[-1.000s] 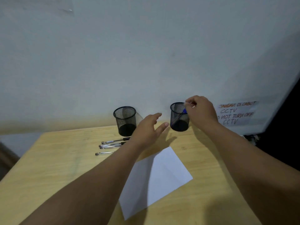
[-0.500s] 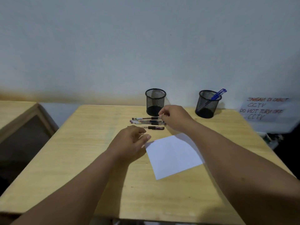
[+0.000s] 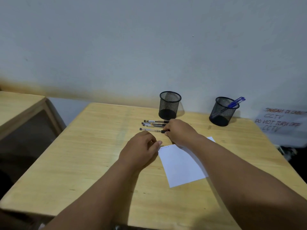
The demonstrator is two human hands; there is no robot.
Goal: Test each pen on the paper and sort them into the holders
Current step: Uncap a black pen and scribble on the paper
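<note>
Three clear pens with black caps lie side by side on the wooden table (image 3: 99, 163). My right hand (image 3: 180, 131) pinches the capped end of the nearest pen (image 3: 150, 129), which still lies flat. The other two pens (image 3: 153, 123) lie just beyond it. My left hand (image 3: 141, 150) rests on the table with fingers loosely curled, its fingertips at the left corner of the white paper (image 3: 181, 165). An empty black mesh holder (image 3: 169, 105) stands behind the pens. A second mesh holder (image 3: 222, 112) to the right contains a blue pen (image 3: 235, 102).
A handwritten paper sign (image 3: 280, 120) leans against the wall at the right. Another wooden table (image 3: 18, 107) stands to the left across a gap. The white wall runs right behind the holders.
My right hand left the blue pen in the right holder, swung left to the loose pens and now pinches the nearest one. My left hand drew back to the paper's corner.
</note>
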